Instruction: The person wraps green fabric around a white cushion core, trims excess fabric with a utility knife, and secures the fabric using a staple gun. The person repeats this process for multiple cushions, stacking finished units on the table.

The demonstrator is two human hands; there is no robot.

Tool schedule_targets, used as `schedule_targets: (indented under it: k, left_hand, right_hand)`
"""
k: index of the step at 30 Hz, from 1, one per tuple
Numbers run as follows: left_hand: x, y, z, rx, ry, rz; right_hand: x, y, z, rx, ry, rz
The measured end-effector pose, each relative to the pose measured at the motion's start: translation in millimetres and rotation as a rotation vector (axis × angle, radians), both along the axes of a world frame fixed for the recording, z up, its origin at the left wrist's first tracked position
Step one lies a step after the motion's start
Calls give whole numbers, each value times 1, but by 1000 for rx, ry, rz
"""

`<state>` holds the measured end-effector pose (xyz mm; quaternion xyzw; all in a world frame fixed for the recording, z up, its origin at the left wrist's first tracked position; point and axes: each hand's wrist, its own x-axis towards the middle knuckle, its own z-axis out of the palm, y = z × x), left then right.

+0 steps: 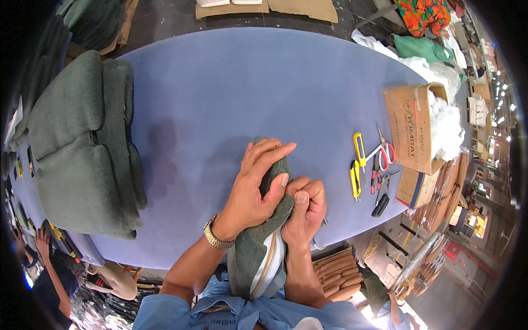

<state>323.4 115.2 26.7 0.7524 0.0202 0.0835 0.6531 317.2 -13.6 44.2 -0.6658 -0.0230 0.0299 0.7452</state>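
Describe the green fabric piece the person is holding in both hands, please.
The green fabric piece looks like a coarse woven cover pulled over a pale, whitish padded form, whose light edge shows near the person's chest. It lies lengthwise from the person's body out over the near edge of the blue table. The left hand, with a wristwatch, presses flat on its far end, fingers spread over the cloth. The right hand pinches the fabric at its right side. What the fingers hold there is hidden.
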Motion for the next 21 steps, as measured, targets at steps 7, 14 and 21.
schedule_targets:
  k: [7,14,21]
  left_hand:
    - [-4,7,4,-8,46,2]
    - [-1,20,-3,48,82,24]
    - [-12,11,-17,-145,127,100]
  right_hand:
    - [36,-14,-38,225,121,-130]
    - [92,36,-96,193,690,311]
    - [84,38,-74,119,563,467]
